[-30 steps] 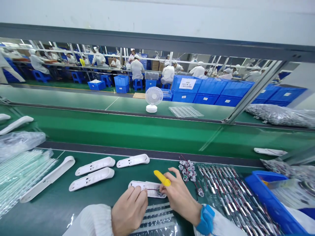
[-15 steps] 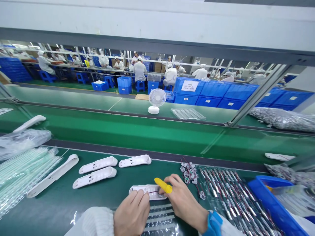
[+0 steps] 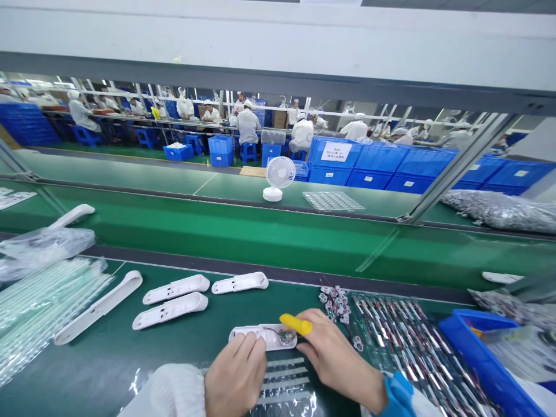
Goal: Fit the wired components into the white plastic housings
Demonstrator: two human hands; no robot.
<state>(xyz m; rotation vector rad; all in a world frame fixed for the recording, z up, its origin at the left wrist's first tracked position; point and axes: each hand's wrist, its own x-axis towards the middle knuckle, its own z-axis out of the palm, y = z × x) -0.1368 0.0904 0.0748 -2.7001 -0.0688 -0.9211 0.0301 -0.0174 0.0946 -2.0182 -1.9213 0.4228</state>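
Observation:
Before me on the green bench lies a white plastic housing (image 3: pixel 267 330), long and narrow, with thin wires and a small round part (image 3: pixel 285 337) at its right end. My left hand (image 3: pixel 238 370) has its fingers bunched on the housing's left part and grips it. At the right end is my right hand (image 3: pixel 330 353), fingers drawn together; a small dark bit shows between thumb and fingers, too hidden to name. A yellow tube-shaped piece (image 3: pixel 296 324) lies along its index finger. Beneath the hands is a clear plastic tray with pale strips (image 3: pixel 284 379).
Several similar white housings (image 3: pixel 171 310) lie at the left, by bagged pale green strips (image 3: pixel 52 307). On the right are small wired parts (image 3: pixel 335 304), rows of wired silvery pieces (image 3: pixel 412 341) and a blue bin (image 3: pixel 478 347). A white fan (image 3: pixel 278 176) stands beyond; people work farther back.
My right hand has shifted slightly right and rotated, with the yellow piece, uncovering the round part at the housing's end. My left hand keeps its grip on the housing.

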